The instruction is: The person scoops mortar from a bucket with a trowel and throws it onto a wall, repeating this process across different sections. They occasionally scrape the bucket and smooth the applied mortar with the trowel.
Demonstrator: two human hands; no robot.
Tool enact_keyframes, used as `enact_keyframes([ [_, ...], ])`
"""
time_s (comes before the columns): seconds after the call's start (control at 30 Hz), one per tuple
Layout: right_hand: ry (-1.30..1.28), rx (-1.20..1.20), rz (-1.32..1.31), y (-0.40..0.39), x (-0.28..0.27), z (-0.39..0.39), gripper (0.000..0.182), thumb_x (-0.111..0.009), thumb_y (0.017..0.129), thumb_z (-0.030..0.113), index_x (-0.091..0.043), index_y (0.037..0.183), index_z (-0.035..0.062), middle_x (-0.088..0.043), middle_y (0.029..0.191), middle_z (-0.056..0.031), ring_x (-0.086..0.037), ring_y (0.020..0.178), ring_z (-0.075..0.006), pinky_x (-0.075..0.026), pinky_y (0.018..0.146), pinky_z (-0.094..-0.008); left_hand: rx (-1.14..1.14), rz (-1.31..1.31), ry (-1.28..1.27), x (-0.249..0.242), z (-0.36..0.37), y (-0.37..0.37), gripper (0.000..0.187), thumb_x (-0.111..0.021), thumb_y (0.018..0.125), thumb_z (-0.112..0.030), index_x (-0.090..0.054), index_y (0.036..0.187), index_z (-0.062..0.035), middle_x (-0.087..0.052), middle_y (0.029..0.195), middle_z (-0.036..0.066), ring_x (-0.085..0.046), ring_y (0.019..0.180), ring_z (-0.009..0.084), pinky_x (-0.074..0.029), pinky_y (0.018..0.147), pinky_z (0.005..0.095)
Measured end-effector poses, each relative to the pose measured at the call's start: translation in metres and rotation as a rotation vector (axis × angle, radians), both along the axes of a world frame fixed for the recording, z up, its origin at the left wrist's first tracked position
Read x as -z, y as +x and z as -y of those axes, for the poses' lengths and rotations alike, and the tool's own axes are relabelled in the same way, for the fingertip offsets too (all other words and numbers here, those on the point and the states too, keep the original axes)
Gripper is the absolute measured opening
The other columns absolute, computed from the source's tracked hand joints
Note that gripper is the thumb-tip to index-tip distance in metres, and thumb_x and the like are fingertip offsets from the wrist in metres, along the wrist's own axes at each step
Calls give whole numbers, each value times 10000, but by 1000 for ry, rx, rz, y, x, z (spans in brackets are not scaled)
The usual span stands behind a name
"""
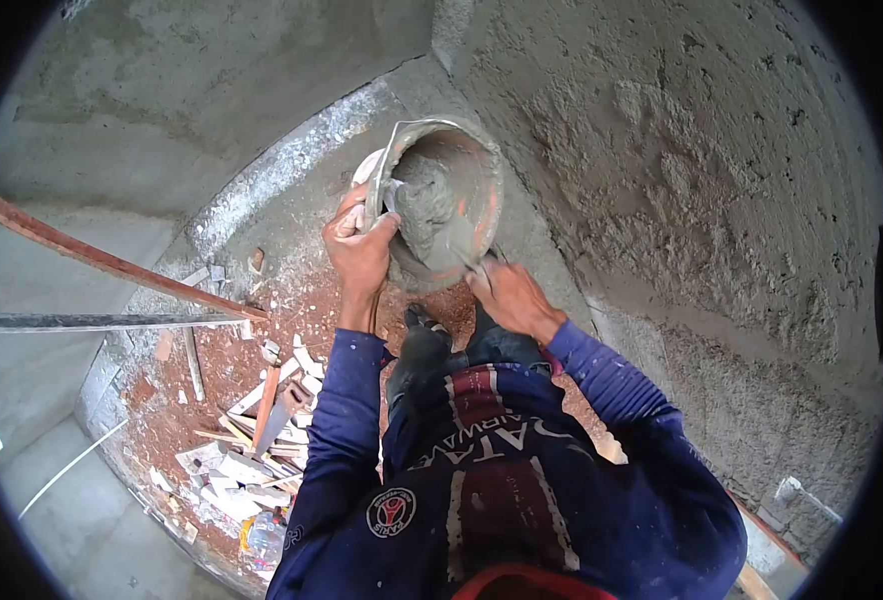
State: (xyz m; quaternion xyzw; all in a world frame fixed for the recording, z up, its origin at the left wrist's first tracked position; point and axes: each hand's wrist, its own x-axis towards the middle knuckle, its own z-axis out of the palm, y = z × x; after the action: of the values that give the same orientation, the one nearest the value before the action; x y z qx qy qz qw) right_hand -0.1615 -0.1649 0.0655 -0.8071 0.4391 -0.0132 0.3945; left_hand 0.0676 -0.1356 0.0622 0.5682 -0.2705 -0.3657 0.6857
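One dark blue shirt (502, 510), with one round badge (392, 512), is nearest. Beyond it are two sleeves, two hands and two dark boots (424, 345). The left hand (362, 245) grips the left rim of one bucket (492, 200), thumb inside. The right hand (510, 292) has its grip closed at the near right rim; whether it holds the rim or a tool, I cannot tell. The bucket, between the hands and tilted, has one wire handle (395, 145) and holds wet grey mortar (427, 205). Farther down, on the reddish dirt floor (177, 400), lie one saw (279, 420), one clear bottle (265, 535) and many scraps (237, 470), too jumbled to count. Two long bars, one reddish (92, 247) and one grey (92, 322), reach in from the left, ends close together. Rough grey plaster covers the right wall (692, 180).
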Motion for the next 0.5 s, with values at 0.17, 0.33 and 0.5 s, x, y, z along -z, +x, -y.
enact_keyframes([
  [0.17,-9,15,-169,11,7,30,362,-518,933,287,-615,995,-57,-641,830,-320,-624,815,-498,-490,751,-546,-119,-216,79,40,-6,6,394,-616,775,64,-626,1168,38,-665,942,33,-608,793,103,-492,754,241],
  [0.33,-31,-13,-229,5,37,65,367,-537,908,284,-617,976,-68,-638,802,-323,-632,799,-492,-503,746,-543,-196,-347,96,58,-1,1,377,-604,778,60,-617,1155,53,-668,958,64,-627,814,131,-502,768,260],
  [0.5,-48,-35,-201,-6,89,80,334,-568,889,277,-630,1010,-28,-652,793,-292,-651,746,-455,-520,717,-523,-454,-322,431,134,-31,0,380,-644,744,41,-624,1123,63,-668,964,77,-622,836,168,-497,794,291],
])
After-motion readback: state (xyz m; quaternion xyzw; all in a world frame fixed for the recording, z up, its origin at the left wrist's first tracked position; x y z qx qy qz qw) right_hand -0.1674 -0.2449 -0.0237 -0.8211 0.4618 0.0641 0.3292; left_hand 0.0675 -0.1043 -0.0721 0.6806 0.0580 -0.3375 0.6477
